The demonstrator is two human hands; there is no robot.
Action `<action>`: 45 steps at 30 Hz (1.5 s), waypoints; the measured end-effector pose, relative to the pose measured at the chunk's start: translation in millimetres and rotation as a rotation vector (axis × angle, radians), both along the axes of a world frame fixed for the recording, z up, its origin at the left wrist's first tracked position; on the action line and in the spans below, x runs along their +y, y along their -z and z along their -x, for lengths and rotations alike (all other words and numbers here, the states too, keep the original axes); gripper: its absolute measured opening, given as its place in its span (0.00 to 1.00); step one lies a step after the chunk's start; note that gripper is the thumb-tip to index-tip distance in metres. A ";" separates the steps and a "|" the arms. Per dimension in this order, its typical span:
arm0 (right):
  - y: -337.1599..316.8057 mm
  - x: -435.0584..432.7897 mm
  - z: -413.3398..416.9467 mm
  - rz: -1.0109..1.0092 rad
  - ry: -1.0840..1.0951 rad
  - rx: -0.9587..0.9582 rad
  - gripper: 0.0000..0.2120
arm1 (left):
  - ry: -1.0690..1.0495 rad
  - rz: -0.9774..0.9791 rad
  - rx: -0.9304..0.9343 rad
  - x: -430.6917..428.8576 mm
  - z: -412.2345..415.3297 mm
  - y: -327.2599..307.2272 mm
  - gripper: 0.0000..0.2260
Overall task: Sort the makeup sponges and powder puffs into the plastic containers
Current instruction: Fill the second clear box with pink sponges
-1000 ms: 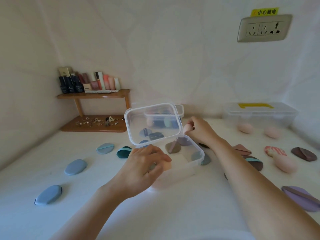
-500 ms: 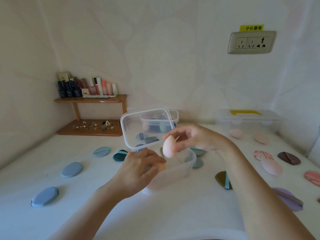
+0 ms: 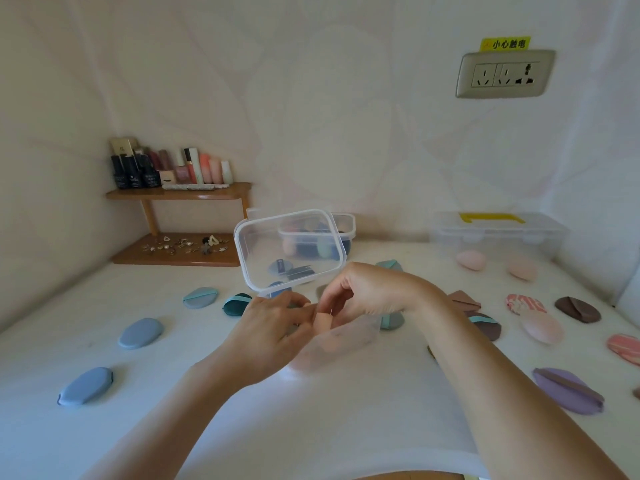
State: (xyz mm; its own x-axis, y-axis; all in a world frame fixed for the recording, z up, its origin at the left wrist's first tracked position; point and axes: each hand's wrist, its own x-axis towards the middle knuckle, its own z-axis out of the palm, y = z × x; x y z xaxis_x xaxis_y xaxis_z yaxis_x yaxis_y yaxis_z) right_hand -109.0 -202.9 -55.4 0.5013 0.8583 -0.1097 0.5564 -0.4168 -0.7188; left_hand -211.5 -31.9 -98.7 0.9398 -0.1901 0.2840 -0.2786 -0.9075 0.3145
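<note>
While the peach sponge (image 3: 322,322) hangs at the mouth of the open box, we're in the placing step: one sponge about to go into the clear container (image 3: 349,336) at the middle of the tabletop (image 3: 311,427). The right hand (image 3: 367,292) reaches in from 3 o'clock, fingertips pinched on the sponge's top, with its lower end right at the rim. The left hand (image 3: 270,327), from 7 o'clock, has curled fingers on the container's near-left rim, steadying it. Next call, I'd say: lower a touch, release, and lift clear without knocking the lid (image 3: 289,251), which stands up at 12 o'clock. Plenty left to sort: a blue puff (image 3: 141,332) at 9 o'clock, a pink sponge (image 3: 542,327) at 3 o'clock. A second filled container (image 3: 348,226) sits behind the lid at 12 o'clock.
</note>
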 end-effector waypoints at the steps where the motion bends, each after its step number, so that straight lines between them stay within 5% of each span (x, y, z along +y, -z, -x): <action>1: 0.6 1.4 1.0 0.013 0.006 -0.018 0.13 | -0.003 -0.003 0.007 0.2 -0.2 0.3 0.25; 9: 5.7 10.4 4.5 0.079 0.059 -0.126 0.15 | 0.014 0.010 -0.024 1.9 -2.6 2.5 0.21; 16: 0.2 -4.6 10.2 0.062 -0.044 0.166 0.05 | 0.067 0.084 -0.048 3.3 -3.4 3.1 0.18; 19: -5.1 -22.6 9.3 0.078 -0.010 0.145 0.08 | 0.084 0.117 -0.016 -1.8 -1.9 2.2 0.18; 23: -8.6 -53.5 12.2 -0.156 0.160 0.191 0.05 | 0.105 0.109 0.029 -16.8 0.8 3.0 0.22; 28: -7.4 -114.3 3.4 -0.460 0.750 -0.038 0.04 | 0.191 0.117 0.048 -44.7 5.8 -4.7 0.26; 32: 11.7 -170.9 -17.8 -0.103 1.180 -0.234 0.08 | 0.192 0.166 0.127 -53.6 3.2 -9.8 0.26; 36: 26.0 -196.3 -13.4 0.407 1.141 -0.238 0.21 | 0.152 0.174 0.162 -64.1 -0.3 -14.1 0.30; 45: 26.6 -199.7 -14.1 0.005 1.151 -0.306 0.21 | 0.107 0.123 0.171 -74.2 -12.0 -28.0 0.19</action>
State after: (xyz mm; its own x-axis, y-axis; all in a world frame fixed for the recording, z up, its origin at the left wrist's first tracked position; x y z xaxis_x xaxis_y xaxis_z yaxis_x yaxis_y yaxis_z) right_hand -94.8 -402.6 -81.9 0.9828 -0.1130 0.1462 0.0015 -0.7861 -0.6180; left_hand -199.5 -106.1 -70.6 0.9526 -0.2652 0.1491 -0.3043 -0.8277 0.4715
